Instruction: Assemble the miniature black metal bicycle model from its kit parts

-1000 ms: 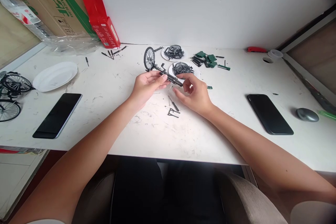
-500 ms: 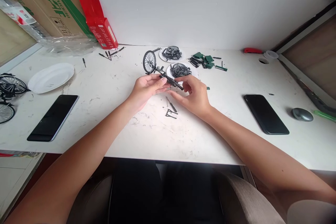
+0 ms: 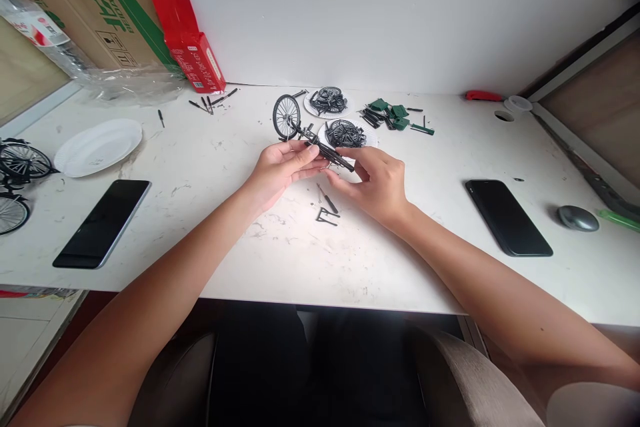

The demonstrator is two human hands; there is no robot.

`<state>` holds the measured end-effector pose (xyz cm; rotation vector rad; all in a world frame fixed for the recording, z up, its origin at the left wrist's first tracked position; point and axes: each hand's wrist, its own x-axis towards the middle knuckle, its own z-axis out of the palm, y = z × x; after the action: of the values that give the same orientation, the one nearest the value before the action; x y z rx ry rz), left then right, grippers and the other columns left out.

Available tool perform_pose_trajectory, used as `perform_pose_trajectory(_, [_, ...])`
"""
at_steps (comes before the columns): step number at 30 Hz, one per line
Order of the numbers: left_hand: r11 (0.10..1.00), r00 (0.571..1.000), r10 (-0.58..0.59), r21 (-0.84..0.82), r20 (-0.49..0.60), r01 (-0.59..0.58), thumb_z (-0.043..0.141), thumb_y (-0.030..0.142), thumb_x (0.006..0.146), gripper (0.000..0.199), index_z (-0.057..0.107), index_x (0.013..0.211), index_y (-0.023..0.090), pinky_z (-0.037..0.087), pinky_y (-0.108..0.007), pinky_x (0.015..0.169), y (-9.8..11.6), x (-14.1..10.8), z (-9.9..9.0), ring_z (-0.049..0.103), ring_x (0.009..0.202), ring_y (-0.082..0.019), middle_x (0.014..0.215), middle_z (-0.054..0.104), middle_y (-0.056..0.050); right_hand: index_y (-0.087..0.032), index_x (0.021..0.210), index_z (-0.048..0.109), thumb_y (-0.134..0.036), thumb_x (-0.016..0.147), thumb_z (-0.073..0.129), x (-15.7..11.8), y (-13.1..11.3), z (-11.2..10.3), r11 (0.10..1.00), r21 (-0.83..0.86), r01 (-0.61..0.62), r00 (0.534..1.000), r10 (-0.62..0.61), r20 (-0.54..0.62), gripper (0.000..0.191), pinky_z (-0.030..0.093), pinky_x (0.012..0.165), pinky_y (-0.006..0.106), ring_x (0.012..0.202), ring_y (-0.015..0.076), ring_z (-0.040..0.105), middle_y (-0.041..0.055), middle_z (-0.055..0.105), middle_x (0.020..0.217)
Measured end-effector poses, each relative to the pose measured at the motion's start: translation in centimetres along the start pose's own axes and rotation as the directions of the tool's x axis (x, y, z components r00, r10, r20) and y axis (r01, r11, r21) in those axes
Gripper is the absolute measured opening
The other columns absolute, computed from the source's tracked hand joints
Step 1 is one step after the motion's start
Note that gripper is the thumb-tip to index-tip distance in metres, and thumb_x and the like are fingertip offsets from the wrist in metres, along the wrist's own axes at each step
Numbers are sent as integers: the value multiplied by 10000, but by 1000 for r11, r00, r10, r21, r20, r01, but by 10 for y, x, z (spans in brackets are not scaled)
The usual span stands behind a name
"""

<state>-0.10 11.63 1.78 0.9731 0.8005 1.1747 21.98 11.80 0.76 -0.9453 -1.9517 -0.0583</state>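
Your left hand (image 3: 277,172) pinches the miniature bicycle (image 3: 334,155); your right hand's (image 3: 381,181) grip is unclear; overpressing could bend the bicycle.

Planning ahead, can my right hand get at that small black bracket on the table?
Likely yes: the bracket lies uncovered near the right hand, though that hand would probably have to leave the model bicycle first.

Blk phone (image 3: 101,223) at L, 2nd phone (image 3: 509,217) nr grey mouse (image 3: 578,218) at R, red pkt (image 3: 194,60) by cardbd box (image 3: 107,7).
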Motion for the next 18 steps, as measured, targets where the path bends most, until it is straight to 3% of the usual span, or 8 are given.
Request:
perform_pose_trajectory(8, [1000,1000,-4,-2,30,4,967,412,811,390,740,993,153,603,-432,1106,1,0,-1,825,1021,-220,1059,826,-88,-224,1082,795,-617,972,731,0,0,-1,999,-22,-45,998,46,36,413,426,562,317,612,178,623,-4,626,627])
perform_pose_trajectory(12, [1000,997,-2,16,80,1,955,425,827,392,771,1043,155,605,-432,1111,7,-2,1,821,1067,-236,1097,831,-102,-236,1058,778,-641,966,751,1,0,-2,1000,-3,-11,1000,11,4,416,442,583,332,633,185,608,2,605,650])
perform_pose_trajectory(18, [1000,997,5,20,80,-7,949,444,829,388,774,1040,168,618,-428,1092,8,-2,1,822,1079,-259,1061,835,-99,-269,1113,757,-704,954,747,4,5,-1,998,32,44,999,-43,-24,463,538,725,415,767,235,611,42,624,798])
